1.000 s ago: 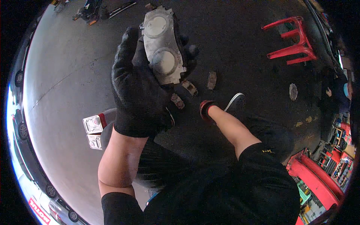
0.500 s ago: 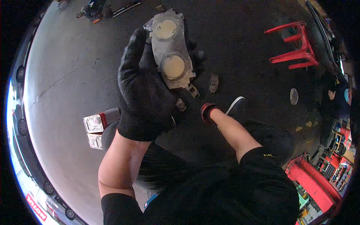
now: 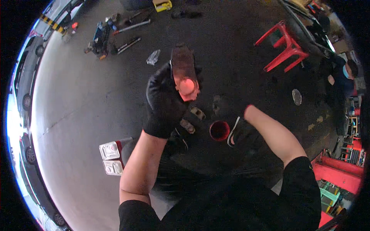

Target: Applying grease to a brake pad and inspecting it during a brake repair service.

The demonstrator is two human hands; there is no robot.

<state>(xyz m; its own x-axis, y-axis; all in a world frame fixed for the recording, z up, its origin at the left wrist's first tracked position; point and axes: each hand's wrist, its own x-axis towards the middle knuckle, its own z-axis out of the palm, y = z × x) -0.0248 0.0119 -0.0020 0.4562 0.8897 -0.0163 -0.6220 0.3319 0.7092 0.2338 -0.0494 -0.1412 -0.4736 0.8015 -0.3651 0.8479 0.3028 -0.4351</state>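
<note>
My left hand (image 3: 162, 98), in a black glove, is closed around a brake pad (image 3: 184, 67) held upright, dark at its upper end and pinkish, with a round disc, at its lower end. My right hand (image 3: 235, 106), past the red cuff at the wrist, is too dark against the floor to show its fingers. A red round container (image 3: 219, 130) stands below it. Loose brake pads (image 3: 188, 126) lie on the floor between my hands, beyond my knees. A crumpled silvery piece (image 3: 153, 57) lies ahead, left of the held pad.
Metal cans (image 3: 109, 151) stand at left. Tools (image 3: 100, 38) and a yellow box (image 3: 163, 5) lie ahead. A red stool (image 3: 285, 50) and another person (image 3: 339, 77) are at right, with red equipment (image 3: 335, 175) nearer me. Cars (image 3: 29, 115) line the far left.
The pad in my left hand has moved down and now shows pink and dark instead of pale silver. My right forearm has lifted rightward, uncovering the red container. The view has shifted.
</note>
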